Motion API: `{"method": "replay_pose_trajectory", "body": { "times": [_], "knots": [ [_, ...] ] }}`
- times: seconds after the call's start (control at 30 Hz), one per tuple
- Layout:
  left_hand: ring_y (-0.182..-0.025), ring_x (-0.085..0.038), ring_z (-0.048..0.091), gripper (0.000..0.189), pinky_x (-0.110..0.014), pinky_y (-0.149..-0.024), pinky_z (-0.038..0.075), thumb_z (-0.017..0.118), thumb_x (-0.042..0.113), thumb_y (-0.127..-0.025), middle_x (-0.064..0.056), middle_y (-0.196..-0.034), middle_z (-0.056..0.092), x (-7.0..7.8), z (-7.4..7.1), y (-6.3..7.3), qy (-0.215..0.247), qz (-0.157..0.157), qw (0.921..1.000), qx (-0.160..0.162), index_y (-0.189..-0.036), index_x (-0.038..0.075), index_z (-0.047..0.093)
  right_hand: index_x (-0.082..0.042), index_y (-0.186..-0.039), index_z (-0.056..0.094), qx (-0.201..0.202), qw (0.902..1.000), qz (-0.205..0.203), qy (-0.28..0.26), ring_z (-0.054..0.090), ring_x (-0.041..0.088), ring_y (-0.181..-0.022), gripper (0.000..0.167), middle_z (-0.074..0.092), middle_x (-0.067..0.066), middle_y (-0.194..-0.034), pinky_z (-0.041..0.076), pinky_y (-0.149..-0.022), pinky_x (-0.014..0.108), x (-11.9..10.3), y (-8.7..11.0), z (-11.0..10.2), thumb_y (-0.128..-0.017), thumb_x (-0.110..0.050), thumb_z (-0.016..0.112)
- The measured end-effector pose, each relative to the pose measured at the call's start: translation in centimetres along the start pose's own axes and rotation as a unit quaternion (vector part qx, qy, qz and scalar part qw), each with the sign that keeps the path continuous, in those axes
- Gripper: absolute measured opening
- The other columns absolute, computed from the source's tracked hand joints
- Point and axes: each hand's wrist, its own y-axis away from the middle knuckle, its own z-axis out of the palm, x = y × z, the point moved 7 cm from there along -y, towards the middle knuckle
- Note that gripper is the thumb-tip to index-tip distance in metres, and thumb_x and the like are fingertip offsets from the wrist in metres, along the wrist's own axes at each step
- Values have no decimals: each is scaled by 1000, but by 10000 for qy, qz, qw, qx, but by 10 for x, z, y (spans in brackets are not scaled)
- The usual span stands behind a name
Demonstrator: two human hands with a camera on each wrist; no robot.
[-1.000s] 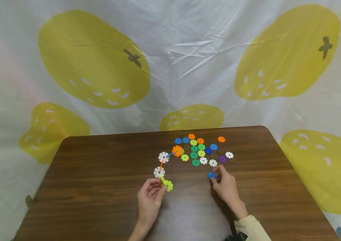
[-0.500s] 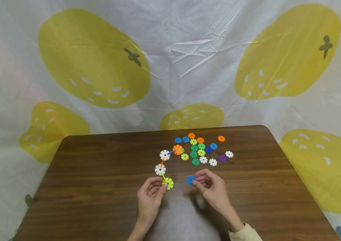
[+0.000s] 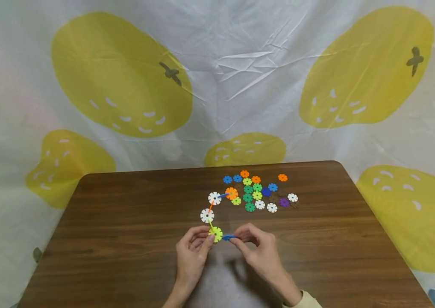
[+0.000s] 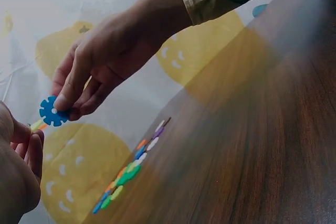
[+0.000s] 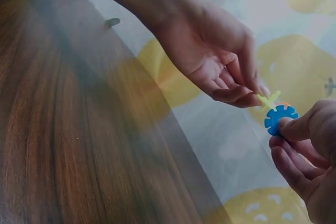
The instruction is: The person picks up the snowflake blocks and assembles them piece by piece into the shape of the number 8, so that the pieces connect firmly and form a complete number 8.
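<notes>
passable: tabletop (image 3: 117, 239), 2 sides (left, right) | blocked: loose discs (image 3: 248, 188), far middle; linked discs (image 3: 210, 217), centre

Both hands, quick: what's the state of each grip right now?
Left hand: closed, pinching a yellow-green disc.
Right hand: closed, pinching a blue disc between thumb and fingers.

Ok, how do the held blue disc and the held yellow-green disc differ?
The blue disc is pinched by the right hand, the yellow-green disc by the left hand. In the head view, the blue disc shows nearly edge-on, while the yellow-green disc shows its face. Both have notched rims.
</notes>
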Motion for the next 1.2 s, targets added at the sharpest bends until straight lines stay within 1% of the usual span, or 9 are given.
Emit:
{"method": "replay_pose_trajectory", "body": {
  "times": [0.23, 0.33, 0.43, 0.57, 0.73, 0.83, 0.93, 1.03, 1.2],
  "knots": [
    [-71, -6, 68, 21, -20, -65, 60, 70, -15, -83, -8, -83, 68, -1, -1, 0, 59, -1, 10000, 34, -102, -16, 65, -6, -90, 70, 237, 9987, -280, 341, 72, 16, -69, 26, 75, 10, -82, 60, -68, 20, -4, 1, 1, -75, 12, 81],
    [-71, -7, 69, 21, -21, -65, 61, 70, -15, -82, -8, -83, 68, -2, -1, 0, 45, -23, 10000, 40, -102, -16, 65, -7, -89, 72, 309, 9982, -287, 427, 73, 16, -70, 26, 76, 9, -83, 59, -69, 18, -5, 2, 2, -74, 12, 81],
    [-70, -7, 69, 20, -21, -64, 61, 70, -17, -82, -8, -82, 69, -2, -1, 1, 60, 7, 10000, 60, -101, -16, 65, -8, -89, 73, 391, 9967, -485, 522, 74, 17, -71, 25, 77, 9, -84, 59, -70, 17, -8, 3, 3, -75, 11, 82],
    [-70, -6, 70, 15, -19, -63, 60, 70, -19, -80, -15, -82, 71, 1, 0, 1, 172, 165, 9997, 111, -94, -20, 63, -6, -88, 74, 548, 9942, -753, 538, 74, 19, -71, 23, 77, 11, -84, 59, -72, 18, -10, 4, 4, -75, 11, 82],
    [-67, -4, 70, 13, -19, -59, 59, 70, -21, -78, -29, -84, 71, 6, 1, 2, 288, 328, 9989, 159, -85, -22, 59, -5, -87, 75, 650, 9936, -820, 416, 75, 19, -73, 24, 77, 13, -84, 59, -72, 18, -10, 7, 5, -73, 14, 81],
    [-65, -4, 70, 13, -19, -58, 59, 70, -21, -78, -28, -83, 71, 7, 2, 3, 343, 376, 9986, 136, -85, -22, 58, -5, -87, 75, 680, 9930, -881, 384, 75, 19, -73, 25, 77, 14, -83, 59, -72, 18, -9, 9, 6, -73, 15, 81],
    [-66, -5, 70, 14, -20, -60, 60, 68, -21, -79, -19, -80, 71, 6, 3, 4, 429, 421, 9981, 93, -88, -23, 58, -4, -88, 75, 686, 9926, -940, 360, 75, 20, -74, 25, 76, 15, -84, 59, -72, 18, -8, 11, 8, -73, 15, 81],
    [-70, -6, 70, 17, -19, -63, 60, 67, -21, -80, -12, -84, 69, 6, 4, 4, 454, 447, 9980, 48, -93, -23, 57, -4, -89, 75, 641, 9928, -962, 316, 75, 20, -74, 25, 76, 16, -84, 60, -73, 18, -7, 11, 10, -73, 14, 81],
    [-79, -6, 69, 23, -19, -71, 60, 68, -20, -81, -21, -90, 68, 4, 3, 5, 275, 499, 9984, 51, -101, -21, 57, -3, -96, 74, 296, 9952, -863, 359, 76, 22, -77, 27, 77, 13, -89, 61, -74, 22, 0, 9, 16, -74, 12, 81]
  ]
}}
